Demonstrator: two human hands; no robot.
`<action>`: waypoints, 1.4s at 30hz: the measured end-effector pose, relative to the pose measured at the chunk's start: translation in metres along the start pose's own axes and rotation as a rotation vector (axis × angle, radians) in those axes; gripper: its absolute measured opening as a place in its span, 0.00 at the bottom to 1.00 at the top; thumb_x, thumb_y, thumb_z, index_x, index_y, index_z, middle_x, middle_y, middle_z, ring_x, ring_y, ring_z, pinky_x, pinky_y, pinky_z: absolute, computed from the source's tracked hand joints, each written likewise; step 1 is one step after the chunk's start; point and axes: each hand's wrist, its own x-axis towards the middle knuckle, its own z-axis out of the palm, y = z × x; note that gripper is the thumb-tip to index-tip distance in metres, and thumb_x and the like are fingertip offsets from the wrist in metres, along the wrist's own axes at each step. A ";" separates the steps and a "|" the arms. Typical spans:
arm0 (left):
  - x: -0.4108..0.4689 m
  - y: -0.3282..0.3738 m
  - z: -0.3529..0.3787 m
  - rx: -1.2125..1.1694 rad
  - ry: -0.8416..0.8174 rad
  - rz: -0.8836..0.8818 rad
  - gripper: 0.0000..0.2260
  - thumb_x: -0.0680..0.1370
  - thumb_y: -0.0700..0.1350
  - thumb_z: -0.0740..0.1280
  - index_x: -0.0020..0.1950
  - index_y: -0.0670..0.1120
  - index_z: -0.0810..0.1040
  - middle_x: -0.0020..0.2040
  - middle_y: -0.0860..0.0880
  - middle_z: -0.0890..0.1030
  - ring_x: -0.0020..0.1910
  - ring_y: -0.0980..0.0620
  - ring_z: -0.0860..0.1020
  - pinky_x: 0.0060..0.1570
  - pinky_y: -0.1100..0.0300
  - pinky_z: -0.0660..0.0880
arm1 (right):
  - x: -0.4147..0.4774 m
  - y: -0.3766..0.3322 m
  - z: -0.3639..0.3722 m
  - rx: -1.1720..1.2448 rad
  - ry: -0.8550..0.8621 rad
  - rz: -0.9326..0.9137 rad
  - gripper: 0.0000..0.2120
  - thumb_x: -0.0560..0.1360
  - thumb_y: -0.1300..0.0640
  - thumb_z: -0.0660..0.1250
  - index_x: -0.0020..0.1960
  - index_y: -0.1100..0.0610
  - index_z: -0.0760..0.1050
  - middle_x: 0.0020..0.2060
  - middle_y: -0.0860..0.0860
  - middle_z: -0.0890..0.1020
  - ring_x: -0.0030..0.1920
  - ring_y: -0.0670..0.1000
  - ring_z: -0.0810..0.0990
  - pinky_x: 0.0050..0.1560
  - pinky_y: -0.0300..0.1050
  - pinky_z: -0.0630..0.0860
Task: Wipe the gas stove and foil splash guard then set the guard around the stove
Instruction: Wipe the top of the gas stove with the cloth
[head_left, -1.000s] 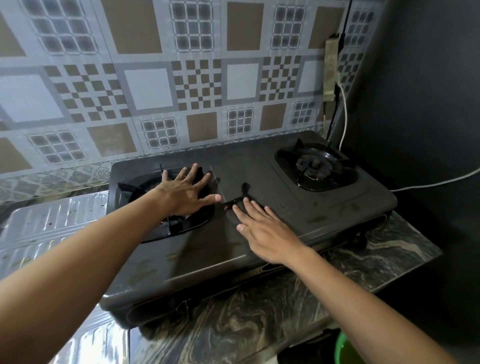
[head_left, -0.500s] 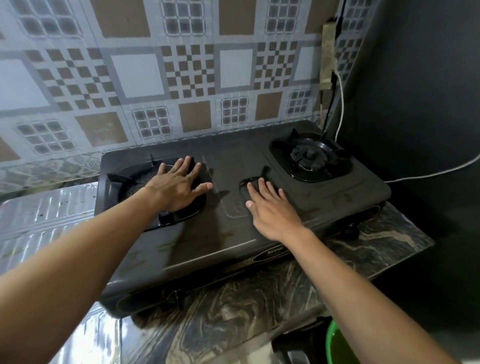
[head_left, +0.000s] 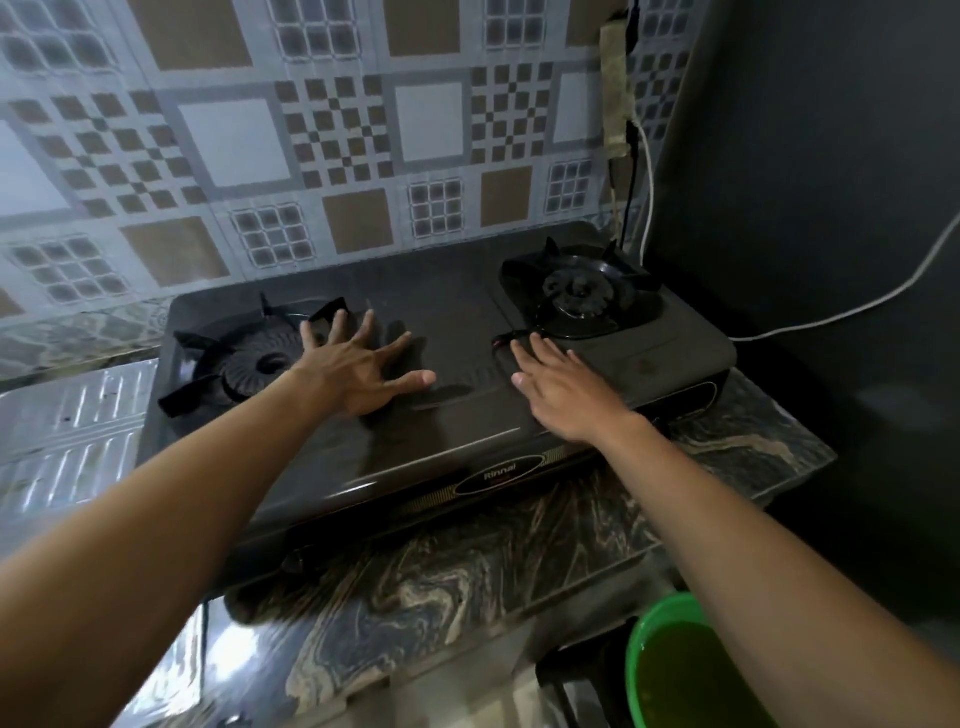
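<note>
**Q:** One container shows, is that right?

**A:** Yes, one. A green basin (head_left: 670, 670) sits at the frame's 5 o'clock corner, below the counter's edge. It holds a yellowish-green liquid; the right forearm crosses in front of its right side.

**Q:** Where is the gas stove, and how does it look?

**A:** The gas stove (head_left: 452, 415) fills the centre of the view, a dark two-burner unit standing on a marbled counter (head_left: 467, 582), its back close to a tiled wall (head_left: 311, 130). Its flat top is matte black with faint smudges. An oval badge on the front edge reads "Rinnai". The left burner (head_left: 260, 364) lies at 9 o'clock from the stove's middle, the right burner (head_left: 582, 296) at 2 o'clock. Each sits inside a black pronged pot support.

**Q:** And the foil guard?

**A:** A ribbed, shiny foil splash guard (head_left: 72, 431) lies flat on the counter at the stove's 9 o'clock side, just beside it.

**Q:** What are the hands doing?

**A:** The left hand (head_left: 358, 374) rests palm down on the stove top, fingers spread wide, holding nothing, its fingertips at the left burner's rim. The right hand (head_left: 566, 389) lies flat at 6 o'clock from the right burner, fingers together and extended. A small dark object peeks out at its fingertips; I cannot tell what it is.
</note>
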 end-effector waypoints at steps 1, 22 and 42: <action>0.000 0.003 0.000 0.004 -0.008 0.007 0.44 0.65 0.81 0.37 0.79 0.65 0.43 0.82 0.47 0.39 0.79 0.36 0.38 0.70 0.28 0.37 | 0.000 0.004 -0.002 -0.002 0.002 0.003 0.27 0.85 0.48 0.47 0.81 0.54 0.47 0.80 0.55 0.47 0.80 0.53 0.45 0.78 0.52 0.45; 0.006 0.005 0.011 0.010 0.007 -0.008 0.43 0.64 0.83 0.35 0.77 0.69 0.41 0.81 0.50 0.38 0.79 0.37 0.38 0.72 0.30 0.37 | -0.023 0.119 -0.040 0.016 0.066 0.144 0.23 0.84 0.49 0.51 0.79 0.48 0.59 0.79 0.49 0.59 0.79 0.48 0.54 0.77 0.51 0.52; 0.007 0.008 0.009 0.016 -0.005 -0.039 0.45 0.60 0.83 0.31 0.76 0.71 0.40 0.82 0.50 0.39 0.79 0.38 0.38 0.73 0.31 0.40 | -0.029 0.101 -0.016 -0.136 0.273 0.108 0.24 0.82 0.53 0.54 0.77 0.58 0.64 0.75 0.58 0.67 0.75 0.57 0.63 0.76 0.54 0.57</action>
